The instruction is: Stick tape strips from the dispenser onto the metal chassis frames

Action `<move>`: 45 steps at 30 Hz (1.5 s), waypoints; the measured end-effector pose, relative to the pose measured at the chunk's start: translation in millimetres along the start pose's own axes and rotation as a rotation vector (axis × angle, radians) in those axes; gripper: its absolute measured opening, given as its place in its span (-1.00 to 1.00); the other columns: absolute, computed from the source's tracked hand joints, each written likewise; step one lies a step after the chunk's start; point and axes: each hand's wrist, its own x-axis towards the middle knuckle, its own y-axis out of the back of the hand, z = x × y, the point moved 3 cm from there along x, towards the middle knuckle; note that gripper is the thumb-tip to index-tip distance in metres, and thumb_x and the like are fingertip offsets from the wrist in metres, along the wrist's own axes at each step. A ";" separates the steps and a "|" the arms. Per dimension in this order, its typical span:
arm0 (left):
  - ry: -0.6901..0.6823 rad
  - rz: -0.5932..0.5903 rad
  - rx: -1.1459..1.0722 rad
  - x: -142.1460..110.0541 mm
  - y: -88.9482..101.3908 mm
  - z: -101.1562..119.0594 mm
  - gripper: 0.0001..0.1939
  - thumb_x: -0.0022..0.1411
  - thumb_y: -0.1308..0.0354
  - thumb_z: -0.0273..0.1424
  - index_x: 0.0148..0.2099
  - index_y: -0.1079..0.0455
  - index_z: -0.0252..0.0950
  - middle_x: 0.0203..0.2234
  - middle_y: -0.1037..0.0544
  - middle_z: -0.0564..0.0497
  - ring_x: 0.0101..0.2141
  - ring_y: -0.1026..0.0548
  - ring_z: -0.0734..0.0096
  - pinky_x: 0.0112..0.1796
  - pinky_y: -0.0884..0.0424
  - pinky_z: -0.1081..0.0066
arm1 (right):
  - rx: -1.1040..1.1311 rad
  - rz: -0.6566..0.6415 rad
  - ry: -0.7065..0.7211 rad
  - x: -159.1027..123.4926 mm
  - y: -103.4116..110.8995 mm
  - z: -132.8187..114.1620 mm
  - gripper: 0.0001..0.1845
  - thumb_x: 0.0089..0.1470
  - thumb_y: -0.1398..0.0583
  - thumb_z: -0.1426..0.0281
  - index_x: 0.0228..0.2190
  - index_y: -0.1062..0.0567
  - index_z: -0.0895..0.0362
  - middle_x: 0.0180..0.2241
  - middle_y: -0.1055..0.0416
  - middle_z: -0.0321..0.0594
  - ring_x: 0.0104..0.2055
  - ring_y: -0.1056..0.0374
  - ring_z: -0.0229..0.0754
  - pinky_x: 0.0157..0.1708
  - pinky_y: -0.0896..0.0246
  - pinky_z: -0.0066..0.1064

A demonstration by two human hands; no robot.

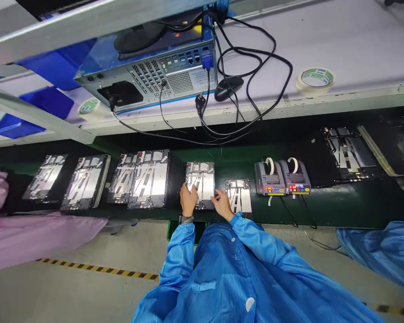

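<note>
An opened tablet (202, 181) with bare silver battery panels and dark board edges lies in front of me on the green bench. My left hand (188, 199) grips its left edge, the thumb lying over the top face. At the lower right edge is my right hand (222, 205), thumb and forefinger brought together against the tablet; whether something small sits between them is hidden. Beside my right hand lies another opened tablet (239, 197), partly covered by the hand and sleeve. Two tape dispensers (269, 178) with lit displays stand farther right.
To the left are stacks of similar opened tablets (150, 179); more tablets (348, 152) lie at the right. A computer case (185, 83), loose black cables, a mouse (228, 87) and tape rolls (316, 77) occupy the shelf. Co-workers' pink (50, 233) and blue sleeves (387, 246) show at the sides.
</note>
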 end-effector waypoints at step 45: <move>0.071 -0.342 -0.259 -93.5 -205.6 -21.7 -0.65 0.37 -0.15 -0.39 0.18 -0.33 -0.30 0.07 -0.48 -0.21 -0.02 -0.51 0.26 0.10 -0.41 0.22 | 0.165 0.230 -0.481 -62.0 207.4 139.4 -0.55 -0.08 -0.37 0.03 -0.35 -0.59 0.16 -0.50 -0.46 -0.30 -0.44 -0.31 -0.24 -0.36 -0.20 -0.42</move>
